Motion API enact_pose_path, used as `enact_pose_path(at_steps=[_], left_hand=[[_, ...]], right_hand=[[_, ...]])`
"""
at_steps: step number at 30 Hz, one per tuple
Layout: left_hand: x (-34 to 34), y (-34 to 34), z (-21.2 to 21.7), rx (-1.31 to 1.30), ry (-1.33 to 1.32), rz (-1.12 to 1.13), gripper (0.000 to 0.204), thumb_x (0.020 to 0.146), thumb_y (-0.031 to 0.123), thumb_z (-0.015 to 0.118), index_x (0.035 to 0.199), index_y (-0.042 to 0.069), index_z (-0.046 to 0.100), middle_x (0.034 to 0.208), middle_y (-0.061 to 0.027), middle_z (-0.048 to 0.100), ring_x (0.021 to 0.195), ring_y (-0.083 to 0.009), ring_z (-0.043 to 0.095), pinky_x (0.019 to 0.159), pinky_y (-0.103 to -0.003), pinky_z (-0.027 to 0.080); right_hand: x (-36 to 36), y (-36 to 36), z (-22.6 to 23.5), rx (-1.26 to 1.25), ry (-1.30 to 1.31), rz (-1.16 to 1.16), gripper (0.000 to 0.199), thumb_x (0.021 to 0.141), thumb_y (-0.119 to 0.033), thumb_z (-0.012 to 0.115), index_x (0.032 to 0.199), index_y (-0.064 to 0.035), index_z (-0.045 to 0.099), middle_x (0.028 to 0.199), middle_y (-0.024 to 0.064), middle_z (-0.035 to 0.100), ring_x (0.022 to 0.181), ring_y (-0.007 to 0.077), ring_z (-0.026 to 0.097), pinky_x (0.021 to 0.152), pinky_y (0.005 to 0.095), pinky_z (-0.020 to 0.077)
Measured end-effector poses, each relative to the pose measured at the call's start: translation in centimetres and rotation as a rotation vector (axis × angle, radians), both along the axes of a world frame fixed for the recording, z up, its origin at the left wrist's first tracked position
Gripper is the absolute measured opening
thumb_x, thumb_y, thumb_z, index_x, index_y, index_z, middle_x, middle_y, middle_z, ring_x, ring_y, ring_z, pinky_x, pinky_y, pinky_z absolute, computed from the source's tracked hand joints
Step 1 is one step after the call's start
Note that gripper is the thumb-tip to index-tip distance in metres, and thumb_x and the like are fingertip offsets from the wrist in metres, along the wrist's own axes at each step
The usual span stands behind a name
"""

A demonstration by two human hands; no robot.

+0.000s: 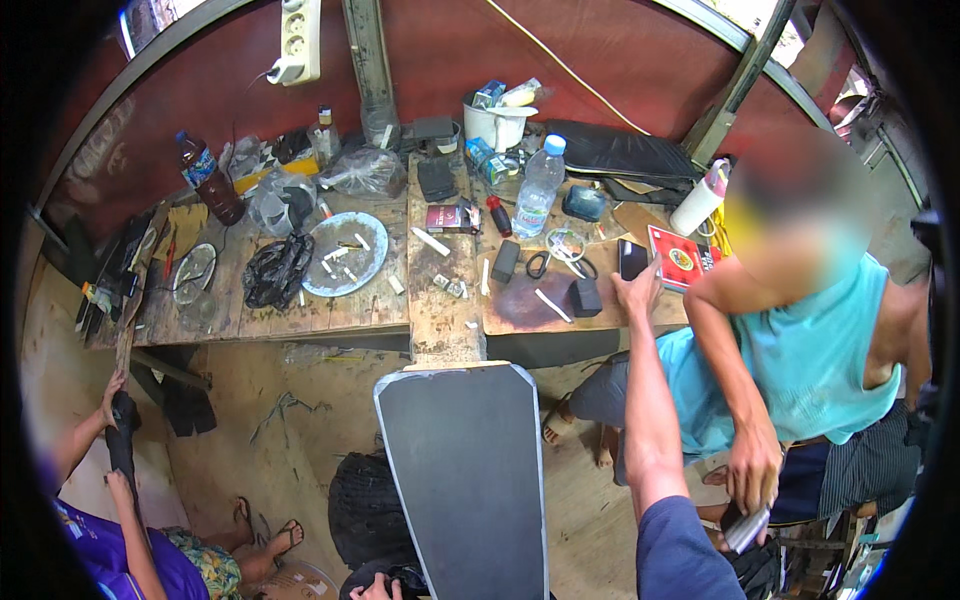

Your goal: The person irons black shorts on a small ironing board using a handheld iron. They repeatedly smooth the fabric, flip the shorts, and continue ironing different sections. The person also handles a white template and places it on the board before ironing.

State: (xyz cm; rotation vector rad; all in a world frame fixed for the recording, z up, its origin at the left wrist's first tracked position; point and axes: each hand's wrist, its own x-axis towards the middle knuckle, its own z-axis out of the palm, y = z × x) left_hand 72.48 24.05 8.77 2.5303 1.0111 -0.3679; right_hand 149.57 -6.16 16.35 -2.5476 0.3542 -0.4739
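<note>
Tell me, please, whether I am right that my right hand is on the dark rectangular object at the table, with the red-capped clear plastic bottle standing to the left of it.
Not quite: the cap on the clear plastic bottle is blue, not red, as the head view shows.

Looks like a small makeshift workshop, to judge by the rough, stained plank bench (pixel 378 316) strewn with a red-handled screwdriver (pixel 499 217), dark blocks (pixel 585 298) and a crumpled black bag (pixel 280 270), the grey-topped board (pixel 460 470) jutting from its front, the power strip (pixel 298 40) against dark red wall panels (pixel 570 70), and bare posts (pixel 370 60).
</note>
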Motion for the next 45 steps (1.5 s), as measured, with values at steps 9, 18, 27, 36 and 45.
enact_pose_path(at_steps=[9, 18, 27, 36, 45], left_hand=[[1.6, -4.1, 0.5, -0.158, 0.605, -0.127, 0.045, 0.106, 0.045, 0.049, 0.126, 0.016, 0.078, 0.107, -0.0169, 0.083, 0.107, -0.0342, 0.080, 0.110, -0.061, 0.034], [-4.6, -8.9, -2.6, -0.385, 0.291, -0.982, 0.036, 0.103, 0.035, 0.057, 0.116, 0.014, 0.082, 0.112, -0.0172, 0.082, 0.109, -0.0342, 0.079, 0.115, -0.058, 0.047], [-3.2, -7.6, 10.6, -0.517, 0.108, -1.379, 0.041, 0.111, 0.049, 0.056, 0.096, 0.017, 0.077, 0.079, -0.0108, 0.078, 0.077, -0.0310, 0.077, 0.085, -0.047, 0.053], [4.2, -3.1, 11.6, -0.008, -0.799, -0.894, 0.049, 0.097, 0.047, 0.080, 0.066, 0.015, 0.059, 0.059, -0.0049, 0.059, 0.054, -0.0235, 0.063, 0.057, -0.039, 0.044], [22.0, -1.3, 13.9, 0.223, -0.918, -0.477, 0.026, 0.101, 0.036, 0.075, 0.100, 0.010, 0.069, 0.101, -0.0116, 0.070, 0.099, -0.0335, 0.067, 0.089, -0.049, 0.049]], right_hand=[[-11.0, -1.2, -1.8, 0.057, -0.357, 0.247, 0.075, 0.096, -0.039, 0.082, 0.153, 0.0032, 0.057, 0.142, 0.0300, 0.066, 0.132, 0.0487, 0.060, 0.119, 0.0557, 0.0409], [-63.9, -7.3, -11.9, 0.152, 0.816, 0.228, 0.027, 0.100, -0.014, 0.066, 0.118, 0.0056, 0.072, 0.106, 0.0281, 0.076, 0.102, 0.0408, 0.075, 0.088, 0.0498, 0.0572], [-79.5, -3.6, 2.7, 0.079, 0.699, 1.185, 0.060, 0.088, -0.033, 0.079, 0.147, -0.0235, 0.068, 0.159, 0.0268, 0.047, 0.149, 0.0488, 0.041, 0.122, 0.0629, 0.0366], [-68.7, -10.7, 3.2, 0.062, 0.275, 0.643, 0.035, 0.088, -0.032, 0.089, 0.099, -0.0021, 0.073, 0.134, 0.0270, 0.054, 0.127, 0.0447, 0.057, 0.110, 0.0550, 0.0469], [-49.9, 2.1, 3.1, 0.380, 0.060, 0.586, 0.064, 0.102, -0.034, 0.079, 0.152, -0.0020, 0.052, 0.150, 0.0314, 0.048, 0.127, 0.0470, 0.061, 0.104, 0.0508, 0.0557]])
